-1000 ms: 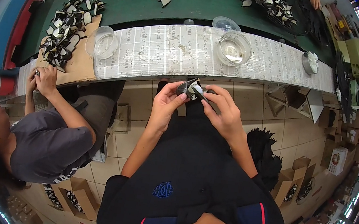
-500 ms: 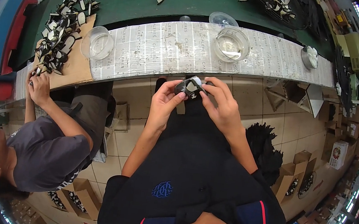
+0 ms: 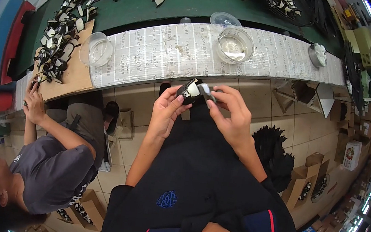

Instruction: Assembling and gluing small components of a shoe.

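Observation:
In front of my chest, just off the bench edge, my left hand [image 3: 166,109] is closed on a small black shoe part [image 3: 192,90] with a cream-coloured face. The thumb presses it from below and the fingers curl behind it. My right hand [image 3: 232,115] pinches a small dark-handled brush [image 3: 205,91] with a white head. The brush head sits close to the right side of the shoe part; whether they touch is hard to tell. Several similar black-and-cream shoe parts [image 3: 59,49] lie heaped at the left.
A patterned, covered bench strip [image 3: 152,49] carries a clear bowl [image 3: 234,47], a clear plastic tub [image 3: 97,49] and a metal cup with white stuff [image 3: 317,55]. Behind runs a green belt [image 3: 129,11]. A co-worker [image 3: 54,169] sits at the left. Cardboard boxes [image 3: 305,179] stand on the floor.
My left hand has tilted the shoe part leftward, and the brush's white head has come away from its face to the right. The co-worker's hands have moved slightly. The whole view has shifted a little.

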{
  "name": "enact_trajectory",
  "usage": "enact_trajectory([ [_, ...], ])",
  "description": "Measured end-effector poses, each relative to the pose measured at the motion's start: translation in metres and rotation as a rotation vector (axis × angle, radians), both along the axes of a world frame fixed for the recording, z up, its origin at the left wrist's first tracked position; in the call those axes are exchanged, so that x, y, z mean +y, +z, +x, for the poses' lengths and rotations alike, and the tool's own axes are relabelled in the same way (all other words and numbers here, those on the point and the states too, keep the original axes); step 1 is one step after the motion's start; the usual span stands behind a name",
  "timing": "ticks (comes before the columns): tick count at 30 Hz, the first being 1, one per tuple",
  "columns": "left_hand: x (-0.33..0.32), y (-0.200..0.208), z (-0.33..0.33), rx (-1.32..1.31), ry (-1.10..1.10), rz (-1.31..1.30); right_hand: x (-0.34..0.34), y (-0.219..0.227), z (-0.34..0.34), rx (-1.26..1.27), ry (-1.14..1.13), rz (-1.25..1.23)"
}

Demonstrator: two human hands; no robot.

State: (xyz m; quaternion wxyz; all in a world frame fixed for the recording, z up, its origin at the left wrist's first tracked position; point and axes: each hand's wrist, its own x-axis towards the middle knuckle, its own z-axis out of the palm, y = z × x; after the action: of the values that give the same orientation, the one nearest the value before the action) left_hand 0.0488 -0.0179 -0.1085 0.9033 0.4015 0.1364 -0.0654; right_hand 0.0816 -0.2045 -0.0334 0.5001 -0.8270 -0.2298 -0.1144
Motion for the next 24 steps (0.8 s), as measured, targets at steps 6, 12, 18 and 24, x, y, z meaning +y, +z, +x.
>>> enact_trajectory([
  [6,-0.002,0.004,-0.001,0.004,-0.002,-0.009,0.008,-0.006,-0.006,0.018,0.087,-0.004],
  [12,-0.002,0.004,-0.004,0.007,0.006,-0.009,0.009,-0.012,-0.009,0.019,0.084,-0.009],
  [18,-0.002,0.005,-0.004,-0.001,0.028,0.026,0.0,-0.015,-0.003,-0.089,-0.026,-0.074],
  [24,0.001,0.003,0.0,0.025,0.016,-0.003,-0.007,-0.011,0.01,-0.107,-0.113,-0.03],
])
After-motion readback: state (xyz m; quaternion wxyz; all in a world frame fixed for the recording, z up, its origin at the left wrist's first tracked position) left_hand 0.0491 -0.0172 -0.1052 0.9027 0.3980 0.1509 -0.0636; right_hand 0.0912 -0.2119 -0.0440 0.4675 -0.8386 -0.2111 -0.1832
